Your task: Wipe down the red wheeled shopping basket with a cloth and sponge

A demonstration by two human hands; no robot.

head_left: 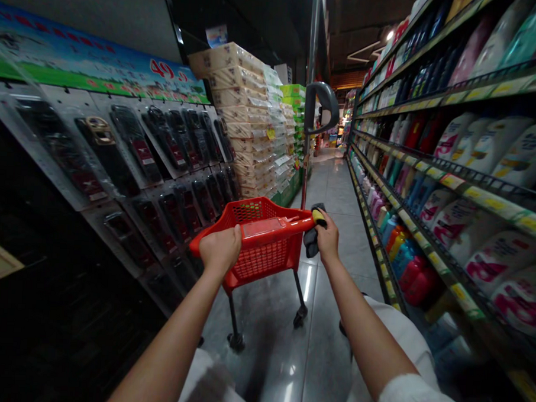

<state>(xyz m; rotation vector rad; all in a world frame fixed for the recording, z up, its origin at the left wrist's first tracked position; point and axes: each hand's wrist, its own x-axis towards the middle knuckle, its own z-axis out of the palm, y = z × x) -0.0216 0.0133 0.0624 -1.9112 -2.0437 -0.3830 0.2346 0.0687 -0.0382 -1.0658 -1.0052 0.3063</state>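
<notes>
A small red shopping cart [260,248] stands in the aisle in front of me, its basket looking empty. My left hand [220,249] is wrapped round the left end of the red handle bar. My right hand [327,239] grips the right end of the bar, and with it a dark object with a yellow tip [315,224] that I cannot name. Both arms reach forward over my white clothing.
Shelves of bottles [450,191] line the right side. Hanging dark packaged goods [141,154] cover the left wall, with stacked paper-goods packs [243,111] beyond. A metal pole with a curved grey part [319,105] stands ahead. The glossy tiled aisle floor [335,186] runs onward.
</notes>
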